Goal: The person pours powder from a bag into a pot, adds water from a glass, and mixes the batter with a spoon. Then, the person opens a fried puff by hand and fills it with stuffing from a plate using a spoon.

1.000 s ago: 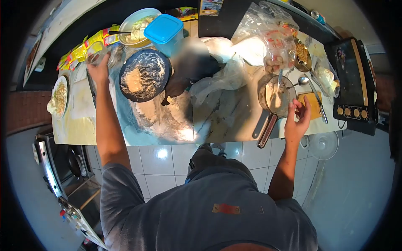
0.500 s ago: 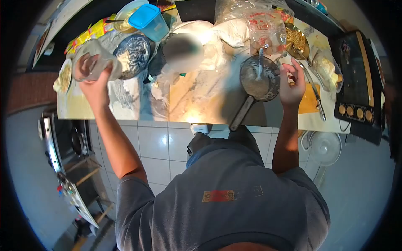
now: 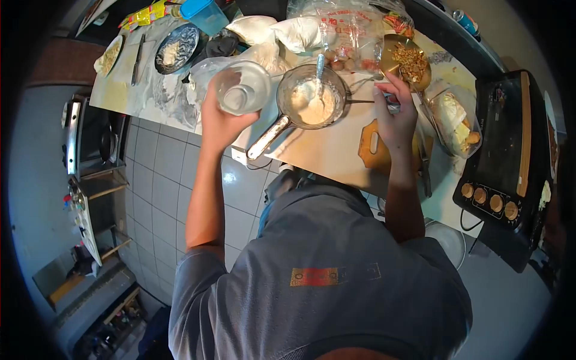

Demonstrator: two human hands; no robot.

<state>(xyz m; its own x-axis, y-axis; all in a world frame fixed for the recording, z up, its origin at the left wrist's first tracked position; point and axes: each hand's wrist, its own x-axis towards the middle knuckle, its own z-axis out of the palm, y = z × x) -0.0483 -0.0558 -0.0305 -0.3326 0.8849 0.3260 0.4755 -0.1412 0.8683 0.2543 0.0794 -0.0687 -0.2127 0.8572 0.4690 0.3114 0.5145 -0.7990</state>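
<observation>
My left hand [image 3: 223, 125] is wrapped round a clear plastic cup [image 3: 245, 84], raised beside a small long-handled pan [image 3: 282, 123]. Inside the pan lies a pale, floury mixture [image 3: 313, 107], with a light-coloured spoon [image 3: 320, 69] standing in it. To the right of the pan, my right hand [image 3: 397, 117] has curled fingers, thumb and forefinger close together. Something small and shiny shows at its palm, but I cannot make it out. A thin dark rod-like shape runs between the pan's rim and these fingers.
A dark bowl with dough [image 3: 177, 49], a knife [image 3: 138, 59] and a blue-lidded tub [image 3: 204, 15] stand left. Bags of white powder [image 3: 297, 33] lie behind. On the right are a wooden board [image 3: 369, 144], a plate of brown bits [image 3: 409, 63] and a toaster oven [image 3: 501, 144].
My left hand has brought the cup from the far left to just beside the pan. The view has turned, and the pan's contents now look paler and fuller.
</observation>
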